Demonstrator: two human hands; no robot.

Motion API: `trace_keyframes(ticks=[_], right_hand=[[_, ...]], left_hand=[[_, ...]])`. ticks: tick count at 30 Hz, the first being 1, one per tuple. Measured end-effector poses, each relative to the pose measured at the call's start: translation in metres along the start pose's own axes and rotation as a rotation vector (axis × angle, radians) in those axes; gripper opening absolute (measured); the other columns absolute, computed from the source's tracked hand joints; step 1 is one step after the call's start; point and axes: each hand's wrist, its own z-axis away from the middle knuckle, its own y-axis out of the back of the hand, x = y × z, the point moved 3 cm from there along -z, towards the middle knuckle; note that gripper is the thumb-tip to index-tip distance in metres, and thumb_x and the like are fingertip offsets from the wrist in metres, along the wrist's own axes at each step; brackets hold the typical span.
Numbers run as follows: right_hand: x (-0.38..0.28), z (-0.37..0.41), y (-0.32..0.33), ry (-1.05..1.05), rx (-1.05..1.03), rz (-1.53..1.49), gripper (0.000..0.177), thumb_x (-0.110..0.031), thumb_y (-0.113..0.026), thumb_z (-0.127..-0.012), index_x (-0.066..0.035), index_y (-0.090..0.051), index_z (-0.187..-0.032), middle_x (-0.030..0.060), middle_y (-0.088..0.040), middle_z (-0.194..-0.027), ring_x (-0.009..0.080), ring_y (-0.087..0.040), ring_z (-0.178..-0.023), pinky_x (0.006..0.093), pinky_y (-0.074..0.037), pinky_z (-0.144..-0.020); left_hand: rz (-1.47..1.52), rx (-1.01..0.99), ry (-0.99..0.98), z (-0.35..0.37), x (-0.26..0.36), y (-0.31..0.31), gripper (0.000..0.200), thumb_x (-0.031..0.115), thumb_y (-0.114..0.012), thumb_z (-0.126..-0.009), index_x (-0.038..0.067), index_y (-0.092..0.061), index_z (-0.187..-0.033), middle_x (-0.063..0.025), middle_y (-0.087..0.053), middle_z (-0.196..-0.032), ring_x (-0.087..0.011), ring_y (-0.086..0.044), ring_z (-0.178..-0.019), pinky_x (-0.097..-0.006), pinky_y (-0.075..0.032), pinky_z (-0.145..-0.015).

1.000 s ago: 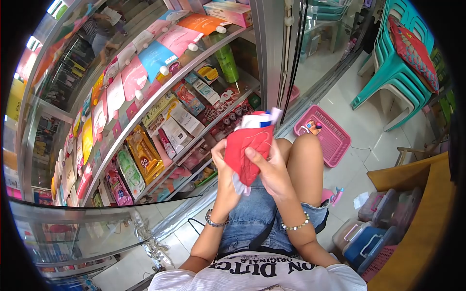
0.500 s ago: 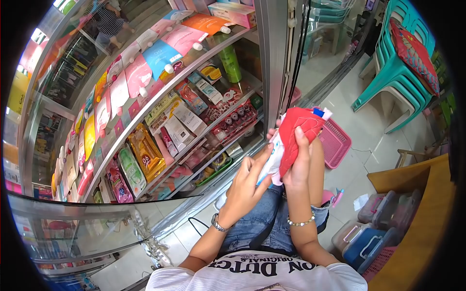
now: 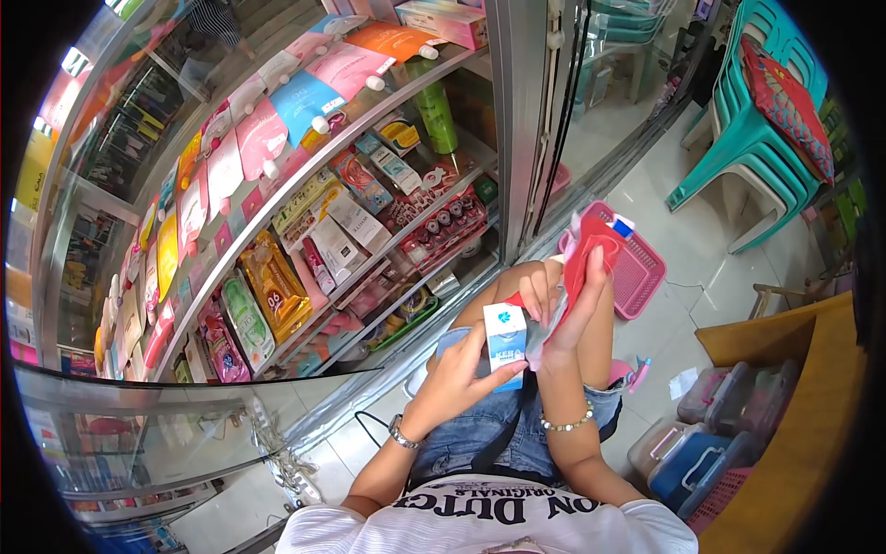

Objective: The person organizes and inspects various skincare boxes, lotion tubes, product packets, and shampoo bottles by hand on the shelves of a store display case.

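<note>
My left hand (image 3: 452, 383), with a watch at the wrist, is closed around a small blue and white box (image 3: 506, 346) held upright over my lap. Just to the right, my right hand (image 3: 565, 319) grips a red cloth (image 3: 588, 263), its thumb lying along one side and its fingers curled on the other. Some pale pink and white wrapping and a small blue piece (image 3: 623, 225) show at the cloth's edges. The box stands close beside the curled fingers of my right hand. Both forearms rest above my denim-covered legs (image 3: 480, 420).
On the left is a glass display case (image 3: 305, 189) filled with pouches, boxes and tubes. A pink basket (image 3: 639, 277) sits on the floor beyond my right hand. Stacked green chairs (image 3: 738, 148) stand at the upper right; lidded plastic boxes (image 3: 697, 466) are at the lower right.
The blue and white box, earlier mostly covered by the red cloth, is now out in my left hand, which has moved down from the cloth. The right hand's grip on the cloth has turned.
</note>
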Motion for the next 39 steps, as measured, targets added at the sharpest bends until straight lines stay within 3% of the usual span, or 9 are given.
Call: trace_keyframes(ticks=[3, 7, 9, 12, 20, 26, 35, 38, 39], right_hand=[[-0.007, -0.008, -0.004, -0.155, -0.198, -0.254, 0.036, -0.039, -0.040, -0.093, -0.007, -0.053, -0.083, -0.0023, -0.033, -0.046, 0.0075, -0.028, -0.033, 0.0210, -0.028, -0.034], [-0.020, -0.021, 0.008, -0.092, -0.161, -0.237, 0.039, -0.040, -0.038, -0.094, -0.007, -0.055, -0.082, -0.0018, -0.030, -0.046, 0.0070, -0.029, -0.033, 0.0203, -0.029, -0.035], [-0.027, -0.026, 0.013, -0.054, -0.151, -0.205, 0.038, -0.040, -0.039, -0.093, -0.007, -0.055, -0.083, -0.0020, -0.030, -0.046, 0.0065, -0.027, -0.033, 0.0203, -0.029, -0.036], [-0.029, -0.027, 0.014, -0.035, -0.141, -0.192, 0.037, -0.040, -0.040, -0.093, -0.007, -0.055, -0.084, -0.0022, -0.030, -0.046, 0.0063, -0.026, -0.033, 0.0202, -0.028, -0.036], [-0.027, -0.027, 0.015, -0.056, -0.016, -0.095, 0.032, -0.042, -0.053, -0.086, -0.014, -0.044, -0.073, -0.0050, -0.028, -0.049, 0.0064, -0.024, -0.038, 0.0226, -0.023, -0.037], [-0.027, -0.026, 0.010, -0.046, 0.114, -0.111, 0.029, -0.038, -0.049, -0.090, -0.011, -0.053, -0.079, -0.0039, -0.027, -0.048, 0.0059, -0.024, -0.038, 0.0205, -0.027, -0.037], [-0.029, -0.023, 0.002, -0.032, 0.217, -0.054, 0.028, -0.037, -0.050, -0.089, -0.011, -0.052, -0.079, -0.0048, -0.027, -0.048, 0.0062, -0.021, -0.038, 0.0207, -0.024, -0.037], [-0.029, -0.022, 0.004, -0.105, 0.105, -0.004, 0.024, -0.032, -0.052, -0.089, -0.008, -0.055, -0.089, -0.0042, -0.041, -0.054, 0.0064, -0.040, -0.046, 0.0219, -0.039, -0.045], [-0.028, -0.020, 0.004, -0.105, 0.104, -0.005, 0.024, -0.032, -0.052, -0.089, -0.008, -0.055, -0.089, -0.0042, -0.041, -0.054, 0.0064, -0.040, -0.046, 0.0219, -0.039, -0.045]], left_hand=[[0.000, -0.090, 0.008, -0.008, -0.001, 0.010, 0.049, 0.021, -0.068, -0.078, -0.002, -0.043, -0.114, -0.0195, -0.061, -0.099, -0.0279, -0.063, -0.089, -0.0332, -0.049, -0.075], [-0.058, 0.191, -0.044, -0.024, -0.008, 0.037, 0.048, 0.020, -0.067, -0.079, -0.001, -0.040, -0.113, -0.0156, -0.064, -0.093, -0.0214, -0.065, -0.081, -0.0289, -0.051, -0.069], [0.391, 0.464, 0.033, -0.031, -0.018, 0.053, 0.050, 0.018, -0.066, -0.081, 0.001, -0.037, -0.118, -0.0149, -0.062, -0.096, -0.0192, -0.065, -0.080, -0.0254, -0.053, -0.066], [0.417, 0.504, 0.049, -0.043, -0.026, 0.074, 0.044, 0.017, -0.058, -0.087, 0.002, -0.034, -0.120, -0.0157, -0.059, -0.097, -0.0213, -0.065, -0.077, -0.0252, -0.054, -0.063], [0.641, 0.500, 0.144, -0.060, -0.013, 0.093, 0.043, 0.020, -0.047, -0.093, 0.001, -0.024, -0.125, -0.0191, -0.055, -0.098, -0.0248, -0.065, -0.074, -0.0304, -0.056, -0.059], [0.645, 0.505, 0.163, -0.063, -0.015, 0.094, 0.046, 0.021, -0.048, -0.093, 0.001, -0.023, -0.126, -0.0201, -0.054, -0.099, -0.0261, -0.066, -0.071, -0.0314, -0.057, -0.059], [0.693, 0.440, 0.081, -0.067, -0.020, 0.088, 0.050, 0.017, -0.056, -0.088, -0.001, -0.029, -0.125, -0.0193, -0.058, -0.097, -0.0231, -0.065, -0.067, -0.0299, -0.057, -0.057], [0.661, 0.438, 0.063, -0.067, -0.015, 0.085, 0.048, 0.014, -0.060, -0.085, -0.002, -0.034, -0.122, -0.0177, -0.059, -0.094, -0.0202, -0.064, -0.066, -0.0284, -0.057, -0.056], [0.644, 0.443, 0.049, -0.068, -0.013, 0.083, 0.047, 0.013, -0.062, -0.084, -0.003, -0.037, -0.121, -0.0165, -0.060, -0.092, -0.0184, -0.064, -0.065, -0.0272, -0.056, -0.055]])
